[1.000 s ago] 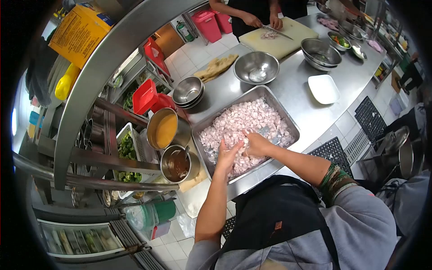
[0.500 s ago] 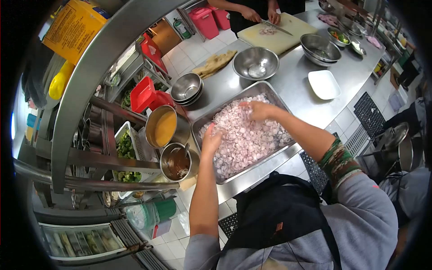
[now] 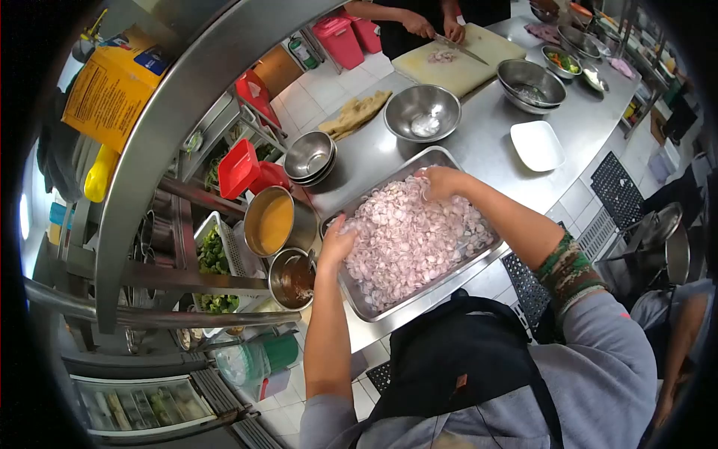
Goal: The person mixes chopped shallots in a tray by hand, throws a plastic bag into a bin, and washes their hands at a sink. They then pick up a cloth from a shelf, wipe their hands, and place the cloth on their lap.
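Observation:
A deep rectangular metal tray (image 3: 374, 318) is heaped with thinly sliced pinkish shallots (image 3: 415, 247). My left hand (image 3: 338, 241) is at the tray's left side, thumb and fingers apart against the edge of the heap. At the tray's far side, my right hand (image 3: 443, 184) reaches into the slices, its fingertips buried, so their grip is hidden. Close to my left hand stand a metal pot of orange-yellow liquid (image 3: 274, 224) and a smaller pot with brown residue (image 3: 292, 278) and a utensil in it.
Beyond the tray are a steel bowl (image 3: 422, 112), stacked bowls (image 3: 310, 157) and a white square dish (image 3: 537, 146). Across the counter, a co-worker's hands (image 3: 434, 28) hold a knife over a cutting board (image 3: 479, 63). A metal shelf frame (image 3: 142, 142) rises on the left.
My right hand has moved slightly right and deeper into the slices. My left hand has shifted left, towards the tray's side. The heap looks more gathered towards the middle.

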Action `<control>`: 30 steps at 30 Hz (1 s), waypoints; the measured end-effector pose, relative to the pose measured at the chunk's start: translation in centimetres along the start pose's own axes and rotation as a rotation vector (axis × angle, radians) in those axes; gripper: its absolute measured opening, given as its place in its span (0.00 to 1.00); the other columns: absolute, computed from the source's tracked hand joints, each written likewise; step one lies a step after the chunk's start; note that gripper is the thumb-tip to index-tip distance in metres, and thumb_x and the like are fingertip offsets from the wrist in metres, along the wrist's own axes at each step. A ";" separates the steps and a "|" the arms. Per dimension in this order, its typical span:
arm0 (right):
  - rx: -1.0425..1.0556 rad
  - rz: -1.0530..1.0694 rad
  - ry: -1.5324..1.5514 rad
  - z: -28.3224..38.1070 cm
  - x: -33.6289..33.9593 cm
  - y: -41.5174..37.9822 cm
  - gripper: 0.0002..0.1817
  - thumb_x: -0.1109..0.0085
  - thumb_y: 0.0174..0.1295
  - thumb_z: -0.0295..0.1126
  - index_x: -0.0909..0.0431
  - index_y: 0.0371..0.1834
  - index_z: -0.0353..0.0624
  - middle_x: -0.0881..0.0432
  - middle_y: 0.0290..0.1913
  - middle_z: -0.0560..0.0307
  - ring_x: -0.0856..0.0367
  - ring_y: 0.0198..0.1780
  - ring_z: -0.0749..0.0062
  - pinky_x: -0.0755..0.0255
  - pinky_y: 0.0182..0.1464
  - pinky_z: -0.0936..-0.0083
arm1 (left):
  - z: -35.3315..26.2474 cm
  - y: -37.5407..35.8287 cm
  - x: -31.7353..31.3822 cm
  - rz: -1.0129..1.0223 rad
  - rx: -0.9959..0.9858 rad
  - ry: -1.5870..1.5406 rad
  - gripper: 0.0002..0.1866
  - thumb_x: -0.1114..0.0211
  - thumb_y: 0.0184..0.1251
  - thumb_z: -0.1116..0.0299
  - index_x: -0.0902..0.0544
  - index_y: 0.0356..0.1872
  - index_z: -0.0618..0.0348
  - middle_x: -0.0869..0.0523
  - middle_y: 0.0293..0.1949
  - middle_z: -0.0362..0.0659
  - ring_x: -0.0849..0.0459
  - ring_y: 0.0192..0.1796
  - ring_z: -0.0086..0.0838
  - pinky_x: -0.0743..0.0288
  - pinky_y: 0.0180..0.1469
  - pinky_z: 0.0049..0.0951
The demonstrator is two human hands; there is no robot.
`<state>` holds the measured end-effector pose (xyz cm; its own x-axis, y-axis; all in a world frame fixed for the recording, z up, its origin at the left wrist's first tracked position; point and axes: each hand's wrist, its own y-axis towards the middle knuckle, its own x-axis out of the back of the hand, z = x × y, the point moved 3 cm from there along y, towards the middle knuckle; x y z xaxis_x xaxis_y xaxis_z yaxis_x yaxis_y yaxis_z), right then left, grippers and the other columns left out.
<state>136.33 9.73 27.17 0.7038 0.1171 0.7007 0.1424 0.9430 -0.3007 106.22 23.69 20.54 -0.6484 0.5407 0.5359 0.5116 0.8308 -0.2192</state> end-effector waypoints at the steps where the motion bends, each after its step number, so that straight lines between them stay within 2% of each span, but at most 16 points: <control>1: -0.002 0.059 -0.102 0.3 -0.8 0.4 0.34 0.36 0.50 0.41 0.27 0.62 0.41 0.19 0.52 0.38 0.19 0.55 0.50 0.26 0.57 0.60 | -0.2 0.5 -0.1 0.039 0.036 0.001 0.30 0.36 0.57 0.65 0.26 0.63 0.61 0.18 0.57 0.55 0.20 0.59 0.38 0.30 0.62 0.32; 3: -0.011 0.161 -0.312 2.0 -2.8 0.4 0.35 0.39 0.52 0.45 0.29 0.65 0.41 0.20 0.53 0.36 0.20 0.57 0.50 0.27 0.59 0.58 | -2.2 0.1 -1.4 0.145 0.063 0.123 0.30 0.34 0.56 0.63 0.24 0.62 0.59 0.17 0.56 0.55 0.19 0.58 0.39 0.29 0.61 0.33; 4: 0.114 0.205 -0.368 2.7 -3.5 0.0 0.34 0.44 0.54 0.46 0.29 0.65 0.44 0.19 0.53 0.38 0.20 0.56 0.49 0.28 0.60 0.56 | -3.8 -0.8 -1.6 0.126 0.101 0.295 0.26 0.34 0.58 0.60 0.21 0.58 0.58 0.16 0.53 0.55 0.17 0.56 0.41 0.27 0.59 0.34; 7: 0.102 0.195 -0.351 3.8 -0.9 -2.3 0.30 0.44 0.54 0.43 0.25 0.62 0.47 0.19 0.54 0.42 0.20 0.55 0.47 0.29 0.61 0.57 | -2.9 -0.6 0.0 0.142 -0.111 0.355 0.24 0.35 0.59 0.58 0.19 0.57 0.56 0.16 0.51 0.56 0.16 0.54 0.41 0.27 0.58 0.34; 8: 0.132 0.127 -0.388 3.1 -0.4 -1.3 0.28 0.44 0.55 0.41 0.24 0.61 0.47 0.20 0.56 0.45 0.22 0.57 0.45 0.29 0.60 0.58 | -2.7 -0.2 0.3 0.119 -0.225 0.326 0.24 0.36 0.61 0.60 0.20 0.57 0.57 0.16 0.51 0.57 0.17 0.54 0.42 0.27 0.58 0.34; 11: 0.247 0.015 -0.076 2.3 -1.6 2.5 0.26 0.43 0.57 0.42 0.24 0.61 0.48 0.21 0.58 0.44 0.24 0.59 0.46 0.30 0.60 0.58 | -6.6 -0.2 -1.2 0.150 -0.245 -0.024 0.22 0.37 0.61 0.62 0.20 0.57 0.57 0.16 0.51 0.57 0.17 0.54 0.45 0.27 0.58 0.35; 12: 0.329 -0.005 -0.116 2.5 -2.6 3.0 0.24 0.44 0.58 0.42 0.23 0.59 0.48 0.21 0.57 0.44 0.23 0.58 0.47 0.29 0.59 0.58 | -7.0 0.3 -2.1 0.181 -0.163 0.076 0.22 0.38 0.62 0.64 0.20 0.57 0.58 0.16 0.50 0.56 0.17 0.53 0.47 0.27 0.58 0.36; 15: 0.559 -0.053 -0.237 3.6 -6.3 2.6 0.19 0.48 0.63 0.43 0.20 0.54 0.49 0.19 0.54 0.44 0.20 0.54 0.48 0.28 0.56 0.56 | -7.2 -0.1 -2.0 0.252 -0.337 0.249 0.24 0.40 0.65 0.58 0.22 0.60 0.59 0.16 0.52 0.55 0.17 0.55 0.40 0.28 0.58 0.34; 16: 0.553 0.071 -0.272 4.1 -4.8 1.5 0.20 0.52 0.66 0.44 0.21 0.55 0.49 0.20 0.54 0.43 0.21 0.54 0.47 0.29 0.57 0.56 | -7.8 -0.7 -1.1 0.305 -0.324 0.291 0.24 0.41 0.66 0.56 0.22 0.61 0.55 0.17 0.53 0.57 0.18 0.56 0.44 0.28 0.59 0.35; 19: 0.219 0.227 -0.361 5.5 -0.2 -0.3 0.22 0.54 0.67 0.48 0.23 0.58 0.51 0.23 0.58 0.42 0.24 0.58 0.46 0.31 0.59 0.56 | -8.0 -0.4 -0.2 0.257 -0.368 0.294 0.25 0.41 0.67 0.54 0.23 0.62 0.54 0.18 0.54 0.56 0.19 0.56 0.44 0.28 0.59 0.35; 20: 0.272 0.090 -0.407 2.6 -1.0 1.0 0.26 0.56 0.67 0.52 0.26 0.62 0.52 0.23 0.58 0.40 0.23 0.58 0.47 0.32 0.61 0.56 | -7.2 0.1 -1.0 0.255 -0.339 0.271 0.26 0.41 0.67 0.54 0.23 0.62 0.55 0.17 0.54 0.56 0.19 0.56 0.43 0.28 0.59 0.35; 23: 0.282 0.136 -0.442 1.7 -3.9 2.4 0.31 0.53 0.63 0.57 0.27 0.64 0.51 0.23 0.60 0.40 0.24 0.59 0.46 0.33 0.63 0.59 | -5.8 1.9 -5.6 0.253 -0.260 0.180 0.27 0.42 0.68 0.52 0.24 0.62 0.57 0.17 0.53 0.55 0.18 0.56 0.42 0.28 0.59 0.34; 24: 0.033 -0.033 -0.229 2.0 -5.7 1.7 0.37 0.43 0.58 0.56 0.29 0.65 0.43 0.23 0.59 0.36 0.27 0.61 0.41 0.35 0.64 0.57 | -6.0 2.1 -6.7 0.244 -0.223 0.132 0.27 0.42 0.69 0.52 0.24 0.62 0.57 0.17 0.52 0.55 0.18 0.56 0.41 0.28 0.58 0.34; 27: 0.028 -0.145 -0.021 1.0 -9.5 1.7 0.35 0.41 0.55 0.55 0.26 0.62 0.45 0.22 0.56 0.37 0.26 0.59 0.40 0.33 0.62 0.56 | -5.9 1.4 -8.5 0.202 -0.172 0.090 0.24 0.41 0.69 0.53 0.22 0.59 0.58 0.15 0.48 0.53 0.17 0.52 0.41 0.27 0.55 0.36; 29: 0.080 -0.093 0.026 2.3 -8.8 0.9 0.31 0.40 0.55 0.52 0.24 0.60 0.46 0.20 0.54 0.38 0.25 0.58 0.41 0.31 0.60 0.57 | -4.9 0.7 -8.5 0.162 -0.161 0.105 0.21 0.41 0.68 0.55 0.20 0.55 0.58 0.14 0.44 0.52 0.16 0.48 0.41 0.25 0.53 0.36; 30: 0.100 -0.062 0.051 2.5 -8.5 0.5 0.29 0.39 0.55 0.50 0.23 0.59 0.47 0.20 0.53 0.38 0.24 0.57 0.41 0.30 0.59 0.57 | -4.9 -0.1 -8.0 0.009 -0.286 0.160 0.17 0.40 0.66 0.61 0.19 0.51 0.58 0.14 0.43 0.52 0.16 0.47 0.43 0.25 0.52 0.36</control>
<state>128.68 9.96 22.75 0.7305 0.0440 0.6815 0.1185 0.9746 -0.1899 114.09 18.61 20.29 -0.5577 0.5016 0.6614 0.6693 0.7430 0.0010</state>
